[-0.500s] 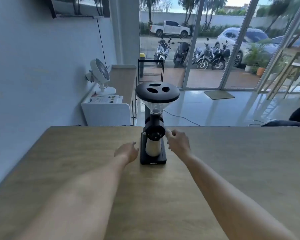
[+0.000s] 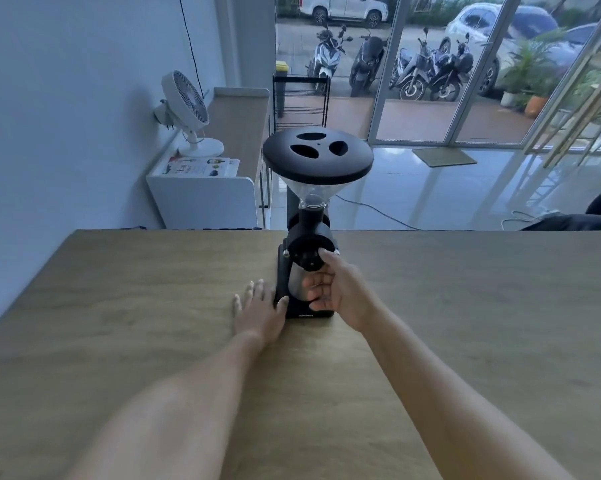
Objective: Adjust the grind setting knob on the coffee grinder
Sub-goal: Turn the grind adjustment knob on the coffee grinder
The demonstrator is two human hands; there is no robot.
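Observation:
A black coffee grinder (image 2: 293, 278) stands upright near the far edge of the wooden table (image 2: 153, 289), with a clear funnel hopper under a wide black lid (image 2: 318, 157). Its round black grind knob (image 2: 307, 255) faces me on the front, above a metal cup. My right hand (image 2: 338, 289) is spread in front of the grinder, one fingertip touching the knob's right rim, the other fingers curled before the cup. My left hand (image 2: 259, 308) lies flat on the table, fingers apart, its thumb against the base's left side.
The table's far edge runs just behind the grinder. Beyond it, a white cabinet (image 2: 202, 202) holds a small fan (image 2: 188, 109) and a book. A cable lies on the tiled floor before glass doors. A dark chair back (image 2: 569, 221) shows at the right.
My right hand has moved left from beside the grinder onto the knob's front. My left hand has flattened on the table against the base. The view has tilted downward.

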